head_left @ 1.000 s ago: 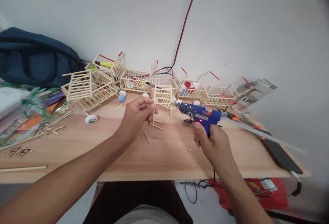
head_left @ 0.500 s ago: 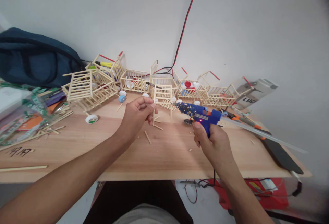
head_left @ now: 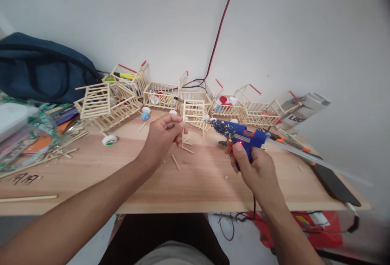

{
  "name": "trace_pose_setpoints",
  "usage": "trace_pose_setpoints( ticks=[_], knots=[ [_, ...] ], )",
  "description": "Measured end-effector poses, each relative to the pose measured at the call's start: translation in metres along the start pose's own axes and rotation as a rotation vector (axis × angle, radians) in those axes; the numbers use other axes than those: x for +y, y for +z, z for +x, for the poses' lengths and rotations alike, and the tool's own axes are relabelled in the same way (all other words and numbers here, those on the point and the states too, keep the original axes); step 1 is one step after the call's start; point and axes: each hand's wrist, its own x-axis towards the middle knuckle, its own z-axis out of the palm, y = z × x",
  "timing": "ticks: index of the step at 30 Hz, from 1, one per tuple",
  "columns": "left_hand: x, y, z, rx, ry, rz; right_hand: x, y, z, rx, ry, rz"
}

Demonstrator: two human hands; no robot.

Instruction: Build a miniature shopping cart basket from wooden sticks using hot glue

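Pinching the left upright of a small stick frame [head_left: 193, 121], the left hand [head_left: 163, 135] has its grip closed, thumb against fingers. The right hand [head_left: 258, 171] wraps its grip around the handle of a blue glue gun [head_left: 240, 131], its nozzle just beside the frame's right side; contact cannot be told. The frame is near the middle of the tabletop [head_left: 198, 192], before a row of stick baskets [head_left: 262, 115]. 1 white cap [head_left: 109, 140] lies farther left. 1 red light glows on the gun.
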Motion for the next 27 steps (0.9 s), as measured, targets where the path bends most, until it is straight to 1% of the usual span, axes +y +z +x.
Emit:
trace_pose_setpoints(
  ticks=[3, 7, 11, 13, 16, 19, 21, 23, 24, 27],
  knots=[
    [0.000, -0.001, 0.000, 0.001, 0.002, 0.005, -0.004, -0.001, 0.000, -0.015, -0.002, 0.073],
    [0.000, -0.001, 0.000, 0.005, 0.001, 0.007, -0.009, -0.003, 0.000, -0.001, -0.006, 0.197],
    [0.000, -0.002, 0.000, 0.005, -0.001, 0.000, -0.014, -0.005, -0.002, 0.059, -0.048, 0.270],
    [0.000, -0.002, 0.001, 0.005, -0.004, -0.008, -0.015, -0.007, -0.003, 0.099, -0.098, 0.247],
    [0.000, -0.002, 0.001, 0.010, -0.006, -0.013, -0.015, -0.010, 0.000, 0.173, -0.228, 0.062],
    [0.000, -0.002, 0.001, 0.017, -0.008, -0.012, -0.014, -0.017, 0.007, 0.220, -0.393, -0.257],
    [0.000, -0.002, 0.001, 0.017, -0.008, -0.010, -0.008, -0.026, 0.011, 0.243, -0.505, -0.443],
    [0.000, -0.002, 0.001, 0.018, -0.002, -0.008, 0.003, -0.037, 0.012, 0.289, -0.583, -0.575],
    [0.001, -0.002, 0.001, 0.020, 0.002, -0.009, 0.010, -0.043, 0.012, 0.333, -0.610, -0.632],
    [0.002, -0.002, 0.002, 0.028, 0.008, -0.017, 0.031, -0.062, 0.006, 0.443, -0.567, -0.784]
  ],
)
